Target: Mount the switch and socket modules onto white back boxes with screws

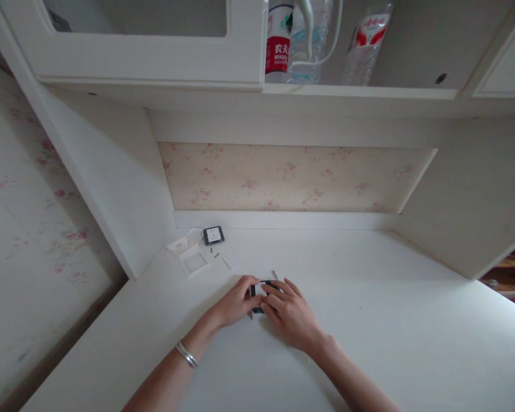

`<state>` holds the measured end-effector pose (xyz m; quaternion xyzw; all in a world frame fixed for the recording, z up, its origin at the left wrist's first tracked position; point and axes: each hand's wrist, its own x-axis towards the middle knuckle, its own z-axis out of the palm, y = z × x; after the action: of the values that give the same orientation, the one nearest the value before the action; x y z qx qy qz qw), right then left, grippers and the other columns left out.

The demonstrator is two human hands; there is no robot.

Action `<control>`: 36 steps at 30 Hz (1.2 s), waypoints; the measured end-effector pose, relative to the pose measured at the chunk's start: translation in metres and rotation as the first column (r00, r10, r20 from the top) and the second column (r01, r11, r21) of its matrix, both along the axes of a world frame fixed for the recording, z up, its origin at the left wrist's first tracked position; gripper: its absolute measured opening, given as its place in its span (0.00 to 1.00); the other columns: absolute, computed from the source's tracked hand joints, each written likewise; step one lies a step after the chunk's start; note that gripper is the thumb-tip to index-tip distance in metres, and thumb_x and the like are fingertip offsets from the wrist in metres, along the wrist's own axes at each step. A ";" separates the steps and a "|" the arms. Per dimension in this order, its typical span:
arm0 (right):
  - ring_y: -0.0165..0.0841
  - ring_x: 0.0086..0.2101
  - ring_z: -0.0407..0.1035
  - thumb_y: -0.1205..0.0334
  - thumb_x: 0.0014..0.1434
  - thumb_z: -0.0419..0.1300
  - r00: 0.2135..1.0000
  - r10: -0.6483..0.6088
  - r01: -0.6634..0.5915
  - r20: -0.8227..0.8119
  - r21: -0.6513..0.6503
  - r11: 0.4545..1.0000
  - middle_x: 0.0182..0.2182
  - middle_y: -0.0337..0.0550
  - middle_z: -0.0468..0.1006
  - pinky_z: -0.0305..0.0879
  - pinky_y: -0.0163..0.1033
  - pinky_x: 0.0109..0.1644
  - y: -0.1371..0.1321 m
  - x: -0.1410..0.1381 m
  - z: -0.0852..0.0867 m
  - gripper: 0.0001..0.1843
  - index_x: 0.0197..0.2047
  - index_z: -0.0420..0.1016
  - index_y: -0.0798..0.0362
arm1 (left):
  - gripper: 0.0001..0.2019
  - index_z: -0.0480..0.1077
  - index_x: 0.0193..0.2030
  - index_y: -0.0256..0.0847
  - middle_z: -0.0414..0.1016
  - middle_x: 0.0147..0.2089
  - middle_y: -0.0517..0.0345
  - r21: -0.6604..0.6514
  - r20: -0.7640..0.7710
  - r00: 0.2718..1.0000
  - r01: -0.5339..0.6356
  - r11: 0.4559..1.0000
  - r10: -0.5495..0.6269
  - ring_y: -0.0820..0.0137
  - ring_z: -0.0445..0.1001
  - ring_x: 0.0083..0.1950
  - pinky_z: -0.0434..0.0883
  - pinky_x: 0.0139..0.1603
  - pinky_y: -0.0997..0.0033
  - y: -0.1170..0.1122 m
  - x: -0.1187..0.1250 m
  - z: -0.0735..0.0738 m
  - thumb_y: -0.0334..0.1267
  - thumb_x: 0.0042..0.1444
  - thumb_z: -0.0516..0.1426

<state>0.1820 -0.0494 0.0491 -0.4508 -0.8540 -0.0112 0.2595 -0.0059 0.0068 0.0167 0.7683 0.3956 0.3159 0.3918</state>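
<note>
1. Left hand (239,301): partly closed, thumb and fingers gripping the black-framed module (261,290) by its left edge.
2. Right hand (292,316): fingers bent over the module's right side; grip cannot be determined.
3. Module: white panel upward, between hands, over counter (390,315); left edge runs front-to-rear; long axis obscured.
4. Socket unit (213,235): beyond, rear left.

A white desk spreads before me, its surface smooth. Near its back left corner lie an opened white casing (183,245), a square white frame (195,262) and a black-rimmed socket (213,235), with two small dark bits (217,255) close by. Whether the black-edged piece (258,290) further forward touches the desktop (390,320), I can't tell.
</note>
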 end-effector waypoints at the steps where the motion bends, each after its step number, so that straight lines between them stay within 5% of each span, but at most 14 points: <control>1: 0.37 0.53 0.61 0.60 0.64 0.50 1.000 -0.001 0.001 0.001 -0.005 1.000 0.49 0.37 0.75 0.49 0.51 0.61 0.001 -0.001 0.001 0.11 0.40 0.74 0.46 | 0.19 0.64 0.54 0.41 0.67 0.52 0.52 0.011 -0.003 1.000 -0.002 1.000 0.002 0.64 0.67 0.50 0.64 0.53 0.65 -0.001 0.001 0.001 0.42 0.56 0.56; 7: 0.36 0.50 0.64 0.61 0.63 0.51 1.000 -0.017 0.017 -0.004 -0.011 1.000 0.43 0.38 0.78 0.49 0.50 0.61 0.000 -0.002 0.005 0.11 0.38 0.75 0.46 | 0.18 0.65 0.53 0.41 0.65 0.55 0.51 0.040 -0.012 1.000 0.026 0.999 -0.026 0.63 0.63 0.57 0.59 0.60 0.64 -0.004 0.002 0.004 0.41 0.57 0.54; 11: 0.35 0.51 0.63 0.59 0.64 0.51 1.000 -0.006 0.006 -0.028 -0.010 1.000 0.48 0.37 0.76 0.51 0.49 0.60 -0.002 0.001 0.000 0.10 0.39 0.75 0.45 | 0.18 0.67 0.53 0.41 0.66 0.56 0.51 0.063 0.010 1.000 0.022 0.998 -0.023 0.62 0.63 0.58 0.59 0.61 0.64 -0.004 0.002 0.003 0.44 0.56 0.56; 16: 0.35 0.49 0.65 0.60 0.64 0.51 0.991 -0.007 0.006 -0.136 -0.008 1.000 0.48 0.39 0.75 0.55 0.47 0.57 0.001 0.010 -0.006 0.12 0.40 0.75 0.45 | 0.28 0.60 0.60 0.40 0.64 0.59 0.48 -0.065 0.065 0.998 -0.004 0.998 0.008 0.60 0.63 0.59 0.59 0.61 0.60 -0.002 -0.002 0.000 0.47 0.54 0.58; 27: 0.36 0.43 0.68 0.60 0.64 0.46 0.916 -0.330 0.288 -0.228 -0.198 0.937 0.42 0.45 0.76 0.62 0.42 0.48 0.023 0.043 -0.032 0.14 0.44 0.72 0.51 | 0.31 0.62 0.58 0.40 0.64 0.58 0.48 -0.138 0.120 0.993 0.023 0.990 -0.007 0.59 0.65 0.57 0.61 0.60 0.60 -0.001 -0.002 -0.004 0.40 0.47 0.64; 36: 0.37 0.43 0.69 0.58 0.61 0.51 0.906 -0.372 0.311 -0.200 -0.280 0.908 0.43 0.45 0.76 0.62 0.41 0.47 0.024 0.043 -0.036 0.13 0.44 0.72 0.50 | 0.28 0.63 0.58 0.39 0.63 0.60 0.47 -0.167 0.179 0.984 0.010 0.986 0.020 0.60 0.64 0.59 0.62 0.60 0.61 -0.002 -0.002 -0.001 0.42 0.51 0.62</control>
<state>0.2248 -0.0252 0.0132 -0.6202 -0.7167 0.1038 0.3016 -0.0083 0.0045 0.0155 0.7000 0.3856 0.3507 0.4883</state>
